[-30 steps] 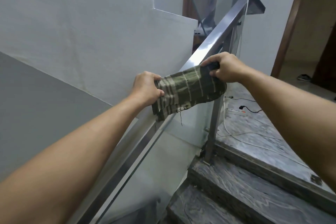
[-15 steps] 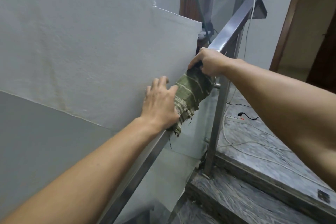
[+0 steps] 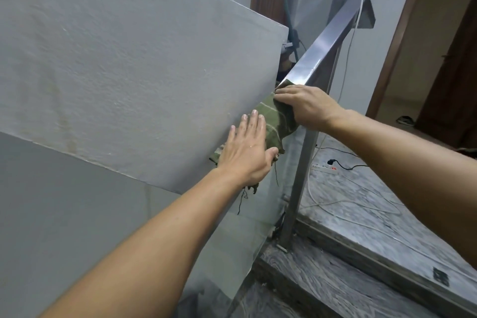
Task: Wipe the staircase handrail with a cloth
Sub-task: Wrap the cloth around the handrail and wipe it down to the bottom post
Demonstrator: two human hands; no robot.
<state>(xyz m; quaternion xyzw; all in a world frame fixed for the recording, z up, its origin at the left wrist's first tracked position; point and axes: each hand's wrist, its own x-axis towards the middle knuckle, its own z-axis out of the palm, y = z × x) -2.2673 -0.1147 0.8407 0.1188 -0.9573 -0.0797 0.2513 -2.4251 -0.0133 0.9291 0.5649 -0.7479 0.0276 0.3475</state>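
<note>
A square steel handrail [image 3: 326, 42] climbs from lower left to upper right. A green striped cloth [image 3: 275, 121] is draped over it at mid-height, with loose threads hanging below. My left hand [image 3: 246, 153] lies flat on the cloth's lower end, fingers stretched out and thumb tucked under the rail. My right hand [image 3: 305, 107] presses down on the cloth's upper end, fingers pointing left across the rail. The rail under the cloth and both hands is hidden.
A white wall slab [image 3: 129, 59] stands close on the rail's left. A steel post [image 3: 300, 175] drops to the marble steps [image 3: 348, 235]. White and black cables with a power strip [image 3: 324, 166] lie on the landing. A brown door frame [image 3: 397, 41] is at right.
The cloth went from stretched between both hands to laid along the rail. My left hand opened flat onto it, and both hands slid a little up the rail.
</note>
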